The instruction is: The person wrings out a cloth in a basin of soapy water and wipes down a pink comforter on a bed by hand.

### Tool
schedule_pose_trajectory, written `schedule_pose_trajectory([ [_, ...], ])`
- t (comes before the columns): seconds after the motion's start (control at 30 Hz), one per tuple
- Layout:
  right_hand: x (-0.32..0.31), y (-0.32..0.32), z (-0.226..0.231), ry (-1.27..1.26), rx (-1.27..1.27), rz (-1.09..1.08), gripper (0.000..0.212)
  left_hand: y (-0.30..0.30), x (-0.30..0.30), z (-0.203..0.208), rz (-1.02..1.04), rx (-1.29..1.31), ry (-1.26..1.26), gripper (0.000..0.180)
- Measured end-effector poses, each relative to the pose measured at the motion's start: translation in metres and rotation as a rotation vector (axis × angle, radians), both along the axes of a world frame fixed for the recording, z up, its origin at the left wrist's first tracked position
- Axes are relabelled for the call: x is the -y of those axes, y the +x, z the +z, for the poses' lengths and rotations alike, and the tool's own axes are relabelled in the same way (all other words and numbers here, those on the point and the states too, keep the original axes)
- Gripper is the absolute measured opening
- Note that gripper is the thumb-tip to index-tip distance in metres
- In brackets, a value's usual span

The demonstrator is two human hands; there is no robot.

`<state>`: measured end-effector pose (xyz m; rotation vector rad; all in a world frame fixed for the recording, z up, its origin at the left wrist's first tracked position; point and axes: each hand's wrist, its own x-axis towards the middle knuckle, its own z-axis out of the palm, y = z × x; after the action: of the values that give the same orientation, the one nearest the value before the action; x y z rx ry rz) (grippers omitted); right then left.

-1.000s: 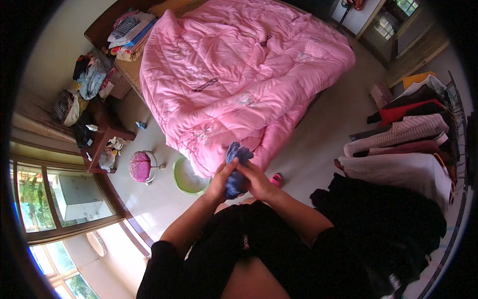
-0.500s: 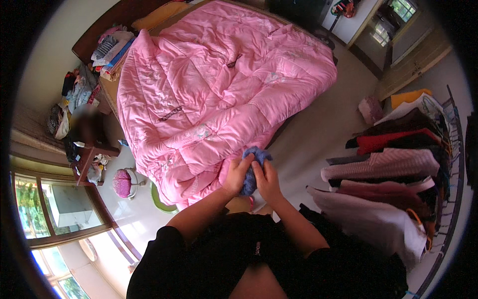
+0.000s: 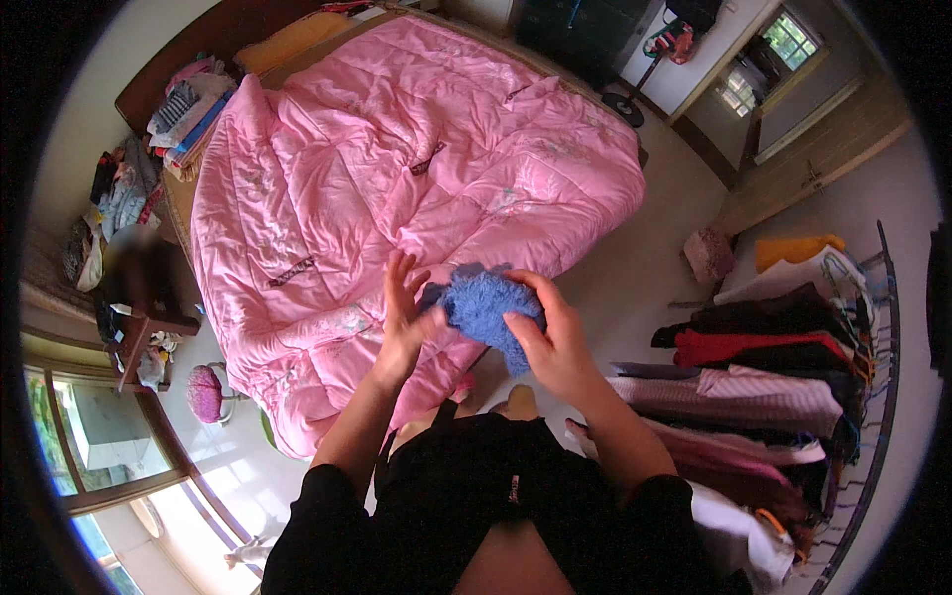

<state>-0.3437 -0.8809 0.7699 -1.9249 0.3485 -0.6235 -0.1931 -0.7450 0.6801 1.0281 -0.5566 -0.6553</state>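
Note:
My right hand (image 3: 555,332) grips a bunched, fluffy blue cloth (image 3: 488,305), thumb on its near side and fingers over the top. A loose end of the cloth droops below that hand. Just left of it, my left hand (image 3: 405,312) is raised with its fingers apart; the thumb is blurred and close to the cloth's left edge. Whether it touches the cloth I cannot tell. Behind both hands, a rumpled pink quilt (image 3: 327,178) covers most of the bed and hangs over its near side.
At my right stands a clothes rack (image 3: 873,347) full of hanging garments. Folded clothes (image 3: 188,109) are stacked at the bed's far left corner. A pink round stool (image 3: 206,394) stands left of the bed. A pink patterned pouf (image 3: 708,255) sits beyond the rack near a door.
My left hand has come off the blue cloth and opened out to the left. The cloth, squeezed between both hands before, is now looser in my right hand. The whole view has shifted.

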Motion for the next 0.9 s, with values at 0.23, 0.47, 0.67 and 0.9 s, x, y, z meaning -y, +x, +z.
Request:
schedule_pose_trajectory([
  [0.23, 0.027, 0.044, -0.01, 0.789, -0.058, 0.218, 0.028, -0.013, 0.019, -0.006, 0.027, 0.572, 0.194, 0.109],
  [0.47, 0.103, 0.089, -0.017, 0.635, -0.137, 0.207, 0.038, -0.031, 0.016, 0.033, -0.02, -0.469, 0.24, 0.047],
  [0.67, 0.119, 0.132, -0.078, 1.02, -0.362, -0.003, 0.04, -0.045, 0.039, 0.014, -0.397, -0.577, 0.333, 0.042],
  [0.9, 0.105, 0.146, -0.07, 0.706, 0.021, 0.09, 0.032, -0.053, 0.047, 0.023, -0.292, -1.093, -0.632, 0.029],
])
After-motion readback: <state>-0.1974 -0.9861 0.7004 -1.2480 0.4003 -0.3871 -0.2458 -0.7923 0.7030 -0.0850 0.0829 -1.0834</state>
